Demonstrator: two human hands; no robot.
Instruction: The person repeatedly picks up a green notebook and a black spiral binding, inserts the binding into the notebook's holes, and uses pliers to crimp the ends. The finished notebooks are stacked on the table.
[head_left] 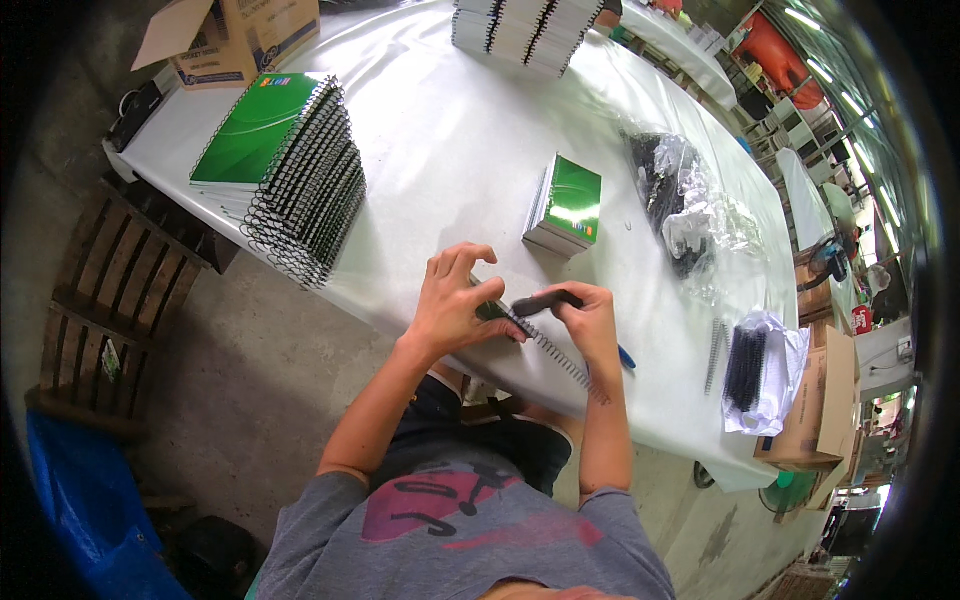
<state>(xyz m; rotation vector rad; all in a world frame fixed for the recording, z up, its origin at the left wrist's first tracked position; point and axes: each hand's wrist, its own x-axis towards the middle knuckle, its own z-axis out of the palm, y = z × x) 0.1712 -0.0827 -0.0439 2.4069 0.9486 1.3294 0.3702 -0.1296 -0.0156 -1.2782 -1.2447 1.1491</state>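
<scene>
Near the front edge of the table, my left hand (445, 305) is closed on a small notebook (490, 311), seen almost edge-on and partly hidden by the fingers. A dark spiral coil (562, 358) runs along its edge and trails out past it toward my right forearm. My right hand (592, 322) grips a black tool (541, 302), whose rounded end rests against the notebook's coil edge; its exact kind is unclear. Just beyond my hands stands a short stack of green-covered books (566, 207).
A tall stack of green spiral notebooks (300, 180) stands at left. More bound stacks (525, 30) are at the far edge. Plastic-wrapped black coils (680, 200), a blue pen (626, 357), a loose coil (715, 357), a white bag of coils (765, 375) and cartons (240, 45) surround the workspace.
</scene>
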